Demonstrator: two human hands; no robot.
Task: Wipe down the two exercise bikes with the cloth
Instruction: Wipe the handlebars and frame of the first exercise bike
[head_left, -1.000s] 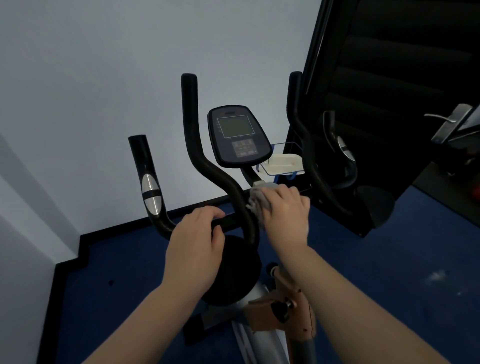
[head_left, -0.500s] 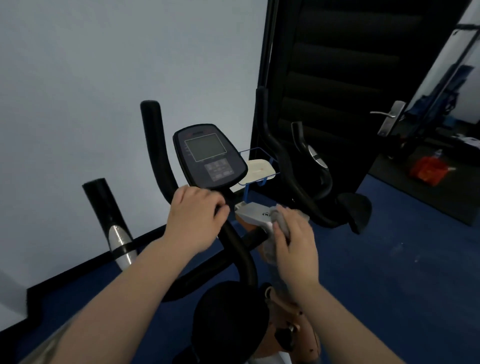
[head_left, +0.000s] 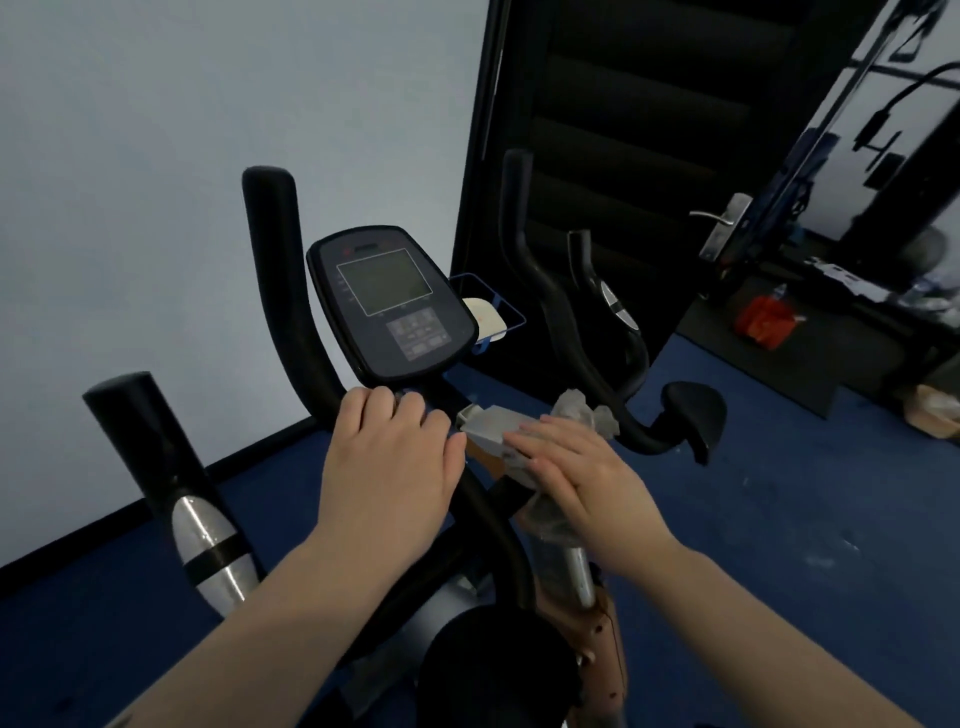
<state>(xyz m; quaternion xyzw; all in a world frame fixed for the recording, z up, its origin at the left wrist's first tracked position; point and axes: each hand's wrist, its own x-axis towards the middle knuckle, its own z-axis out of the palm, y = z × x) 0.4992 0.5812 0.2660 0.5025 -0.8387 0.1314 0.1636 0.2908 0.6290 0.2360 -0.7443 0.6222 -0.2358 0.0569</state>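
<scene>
Cloth (head_left: 582, 415) sits bunched under my right hand (head_left: 587, 467) just right of centre frame, pressed flat-fingered against the grey bracket (head_left: 485, 423) on the bike's stem, so the fabric takes the dirt while my palm supplies the pressure. My left hand (head_left: 389, 457) curls around the black handlebar (head_left: 291, 312) just below the console (head_left: 392, 301), I think to brace the bike (head_left: 519, 545) so it doesn't rock as I rub. Fingers of the right lie nearly straight over the cloth rather than clenched, which suits a sliding wipe. A blue wire basket (head_left: 498, 312) holding something pale peeks from behind the console. Only one bike shows for certain; judging by that, plenty of wiping remains.
</scene>
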